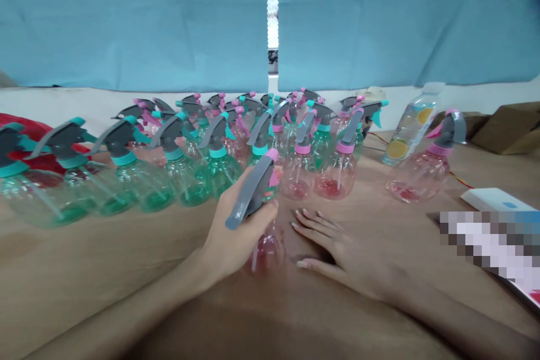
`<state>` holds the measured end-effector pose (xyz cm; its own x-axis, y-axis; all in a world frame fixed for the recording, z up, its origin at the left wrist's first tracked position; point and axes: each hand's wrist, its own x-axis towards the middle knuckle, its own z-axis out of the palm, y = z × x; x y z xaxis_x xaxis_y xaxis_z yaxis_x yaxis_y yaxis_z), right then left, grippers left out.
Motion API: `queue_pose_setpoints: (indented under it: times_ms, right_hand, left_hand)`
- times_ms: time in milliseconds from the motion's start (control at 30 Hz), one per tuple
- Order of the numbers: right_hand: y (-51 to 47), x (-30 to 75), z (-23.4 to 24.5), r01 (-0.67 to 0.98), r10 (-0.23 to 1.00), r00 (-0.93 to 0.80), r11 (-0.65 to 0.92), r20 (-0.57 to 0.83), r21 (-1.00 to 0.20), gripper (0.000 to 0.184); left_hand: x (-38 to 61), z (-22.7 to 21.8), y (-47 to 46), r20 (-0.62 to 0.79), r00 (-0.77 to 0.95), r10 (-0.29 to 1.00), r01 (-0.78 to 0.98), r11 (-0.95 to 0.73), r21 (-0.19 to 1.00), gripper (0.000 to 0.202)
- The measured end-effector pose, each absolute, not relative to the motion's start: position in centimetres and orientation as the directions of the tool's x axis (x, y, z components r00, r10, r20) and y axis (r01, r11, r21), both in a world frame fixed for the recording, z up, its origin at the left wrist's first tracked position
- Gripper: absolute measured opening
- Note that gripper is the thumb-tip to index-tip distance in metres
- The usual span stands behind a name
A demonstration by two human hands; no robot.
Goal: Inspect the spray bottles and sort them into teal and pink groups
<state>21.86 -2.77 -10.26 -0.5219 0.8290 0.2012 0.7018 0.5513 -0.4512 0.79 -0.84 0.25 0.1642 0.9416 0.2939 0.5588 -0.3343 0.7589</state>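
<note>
The person's left hand (236, 230) is closed around the upper part of a pink-tinted plastic spray bottle (266, 253), holding it tilted so that its grey trigger head (253, 194) leans away from the palm. The right hand (337, 247) lies open and flat on the tan tabletop (84, 253), fingers spread just beside that bottle and gripping nothing.

Beyond the hands, spray bottles stand packed in close ranks. Green-tinted spray bottles (185, 180) with teal collars fill the front left and pink-tinted spray bottles (337, 180) the front centre. This grouping by colour looks deliberate, though the rear ranks are mixed. A lone pink spray bottle (417, 174) stands apart on the right, near a clear drink bottle (411, 124) with lemon slices on its label (no brand or wording can be read). A white box (493, 199) and a pixelated patch (485, 242) sit at the right edge, with a brown package (510, 126) farther back. A red bag (25, 135) lies at the left, below a blue curtain (126, 17).
</note>
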Motion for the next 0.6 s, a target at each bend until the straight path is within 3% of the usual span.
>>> queue_pose_setpoints:
  times_ms: [400, 600]
  right_hand:
    - [-2.77, 21.88, -10.11, 0.696, 0.826, -0.527, 0.554, 0.198, -0.457, 0.063]
    - [-2.79, 21.84, -9.95, 0.705, 0.827, -0.530, 0.553, 0.188, -0.444, 0.062]
  left_hand:
    - [0.88, 0.08, -0.76, 0.255, 0.194, 0.947, 0.533, -0.320, 0.783, 0.017]
    - [0.93, 0.38, -0.70, 0.229, 0.242, 0.943, 0.542, -0.327, 0.774, 0.043]
